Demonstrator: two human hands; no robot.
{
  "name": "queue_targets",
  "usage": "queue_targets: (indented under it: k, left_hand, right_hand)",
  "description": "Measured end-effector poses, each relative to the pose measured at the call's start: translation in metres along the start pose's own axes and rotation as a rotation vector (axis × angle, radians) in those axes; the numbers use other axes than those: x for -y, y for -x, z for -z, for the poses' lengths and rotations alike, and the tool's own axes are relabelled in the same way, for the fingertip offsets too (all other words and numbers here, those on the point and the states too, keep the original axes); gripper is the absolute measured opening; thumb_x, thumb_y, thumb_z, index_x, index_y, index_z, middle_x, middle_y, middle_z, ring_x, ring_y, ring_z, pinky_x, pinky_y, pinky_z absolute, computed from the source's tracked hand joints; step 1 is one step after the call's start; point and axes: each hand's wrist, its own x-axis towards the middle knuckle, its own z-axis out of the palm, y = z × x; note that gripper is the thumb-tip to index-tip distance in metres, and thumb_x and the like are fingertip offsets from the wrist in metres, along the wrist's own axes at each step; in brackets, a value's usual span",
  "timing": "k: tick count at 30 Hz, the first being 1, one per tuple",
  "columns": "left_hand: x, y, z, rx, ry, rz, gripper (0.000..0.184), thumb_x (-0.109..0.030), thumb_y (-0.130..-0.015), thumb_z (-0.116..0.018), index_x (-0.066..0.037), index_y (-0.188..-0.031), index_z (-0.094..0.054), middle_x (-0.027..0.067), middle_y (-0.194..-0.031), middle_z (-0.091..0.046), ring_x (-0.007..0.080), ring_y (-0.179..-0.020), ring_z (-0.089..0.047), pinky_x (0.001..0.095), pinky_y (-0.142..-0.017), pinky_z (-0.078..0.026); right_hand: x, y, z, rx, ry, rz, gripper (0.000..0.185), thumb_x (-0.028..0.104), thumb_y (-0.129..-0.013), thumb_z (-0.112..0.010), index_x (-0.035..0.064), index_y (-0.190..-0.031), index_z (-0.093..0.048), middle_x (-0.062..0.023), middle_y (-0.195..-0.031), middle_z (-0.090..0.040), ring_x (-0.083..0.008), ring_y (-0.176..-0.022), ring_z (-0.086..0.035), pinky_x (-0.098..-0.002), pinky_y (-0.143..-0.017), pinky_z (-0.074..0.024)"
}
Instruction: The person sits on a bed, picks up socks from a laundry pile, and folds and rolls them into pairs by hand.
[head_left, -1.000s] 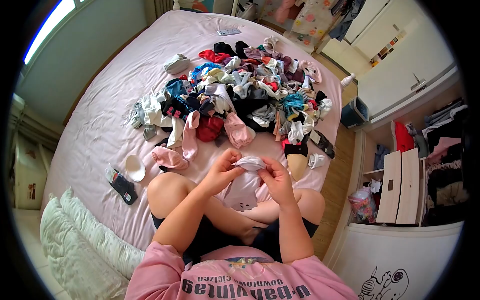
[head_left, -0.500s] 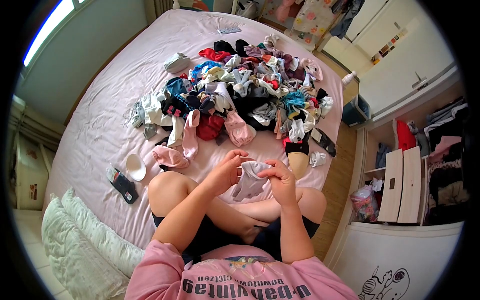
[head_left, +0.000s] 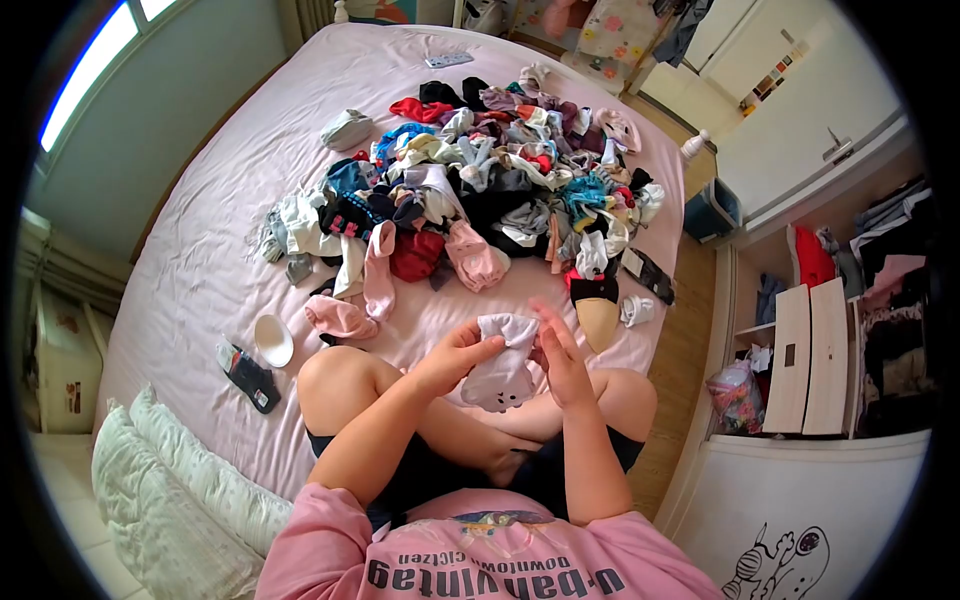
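A pale sock [head_left: 498, 375] with a small dark face print near its lower end hangs in front of my crossed legs. My left hand [head_left: 452, 358] is closed on its upper left edge, thumb lying over the fabric. At the sock's right side is my right hand [head_left: 563, 360], its fingers stretched upward and slightly blurred; whether it touches the cloth I cannot tell. Just beyond my hands lies a big heap of mixed socks and small clothes [head_left: 470, 190], with a pink sock [head_left: 340, 316] at its near edge.
The heap sits on a bed with a pink sheet [head_left: 220, 210]. To my left are a white oval cup-like piece [head_left: 273, 341] and a packaged dark item [head_left: 248, 378]. Pillows [head_left: 165, 490] lie behind them. An open wardrobe [head_left: 800, 350] stands at right; a bin [head_left: 713, 210] is beyond the bed.
The sock has been turned so its face print now shows. My left hand now grips its upper left edge, while my right hand's fingers have opened from their pinch on it.
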Motion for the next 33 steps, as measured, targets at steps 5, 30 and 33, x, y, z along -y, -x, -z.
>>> queue_targets:
  k: [5,30,33]
  left_hand:
    - [0.008,-0.005,0.009,-0.028,-0.188,-0.11,0.026,-0.011,-0.084,-0.055,-0.004,-0.109,-0.047,0.0019,-0.1,-0.057,0.008,-0.088,-0.054,0.0232,-0.077,-0.045]
    - [-0.002,-0.001,0.015,0.089,0.105,0.243,0.04,-0.016,-0.08,-0.062,-0.006,-0.113,-0.043,0.0056,-0.105,-0.053,0.0138,-0.097,-0.053,0.0284,-0.084,-0.043]
    - [0.0,-0.001,0.014,0.074,0.031,0.199,0.048,-0.012,-0.077,-0.065,-0.003,-0.118,-0.042,0.0054,-0.108,-0.054,0.0141,-0.099,-0.053,0.0271,-0.086,-0.042]
  right_hand:
    - [-0.016,0.001,0.011,0.147,0.281,-0.013,0.032,0.016,-0.084,-0.058,0.0027,-0.112,-0.049,-0.0001,-0.091,-0.054,-0.004,-0.072,-0.049,-0.0191,-0.059,-0.0412]
    - [-0.005,-0.007,0.013,0.307,0.32,0.039,0.034,-0.01,-0.078,-0.044,0.0046,-0.106,-0.056,-0.0029,-0.095,-0.055,-0.0093,-0.089,-0.052,-0.0197,-0.077,-0.0409]
    - [0.002,-0.004,0.007,0.172,0.322,0.016,0.035,-0.006,-0.079,-0.048,0.0053,-0.112,-0.052,-0.0024,-0.09,-0.053,-0.0092,-0.086,-0.05,-0.0199,-0.074,-0.0414]
